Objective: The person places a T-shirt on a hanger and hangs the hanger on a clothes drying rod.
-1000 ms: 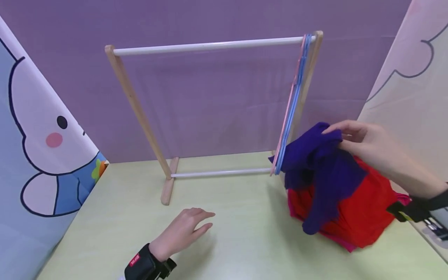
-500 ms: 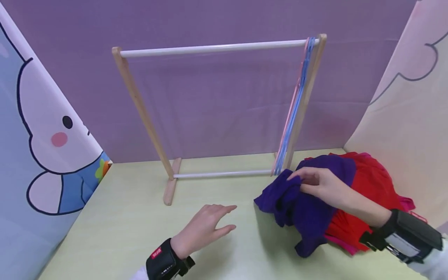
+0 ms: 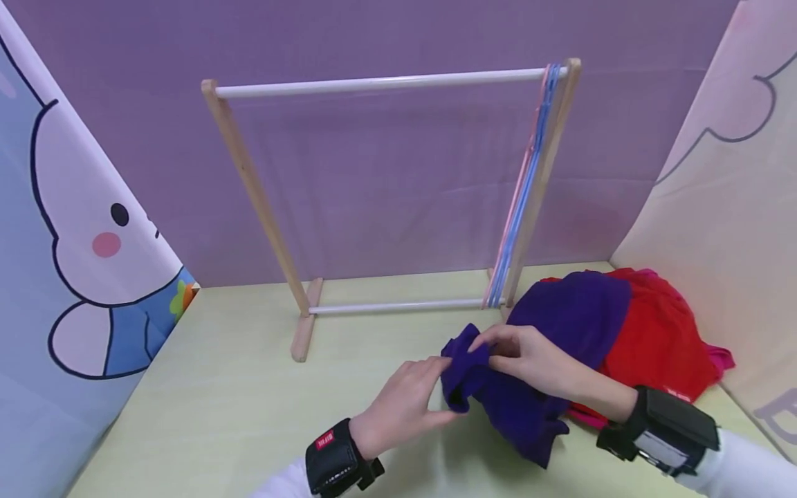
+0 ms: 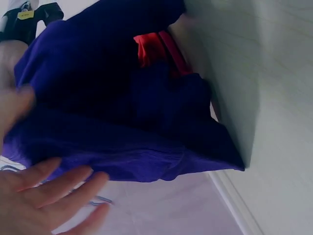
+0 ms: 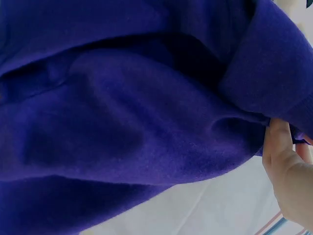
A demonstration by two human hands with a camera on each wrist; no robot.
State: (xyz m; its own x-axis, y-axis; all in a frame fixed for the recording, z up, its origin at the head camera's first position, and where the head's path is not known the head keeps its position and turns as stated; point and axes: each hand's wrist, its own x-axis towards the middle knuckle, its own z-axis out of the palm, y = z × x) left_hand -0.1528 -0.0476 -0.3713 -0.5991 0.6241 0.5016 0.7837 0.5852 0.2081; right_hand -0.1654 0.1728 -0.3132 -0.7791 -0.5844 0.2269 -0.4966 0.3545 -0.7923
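Observation:
My right hand (image 3: 529, 356) pinches a bunched part of a purple garment (image 3: 573, 311) between thumb and fingers, and the rest of the cloth trails back onto a pile at the right. Soft folds fill the right wrist view, with the pinching fingers (image 5: 281, 147) at its right edge. My left hand (image 3: 401, 401) reaches the garment's left end, thumb below and fingers above. In the left wrist view its fingers (image 4: 68, 191) are spread and fairly straight beside the cloth edge; whether they touch it, I cannot tell.
Under the purple cloth lies a red garment (image 3: 660, 339), with a pink garment (image 3: 720, 358) showing at its edge. Behind stands a rack with wooden posts (image 3: 255, 194) and a white top rod (image 3: 386, 84). Blue hangers (image 3: 529, 180) and a pink hanger (image 3: 520, 166) hang at its right end.
My right hand has brought the purple garment down and left, away from the red pile. My left hand has moved right and now meets the garment's end.

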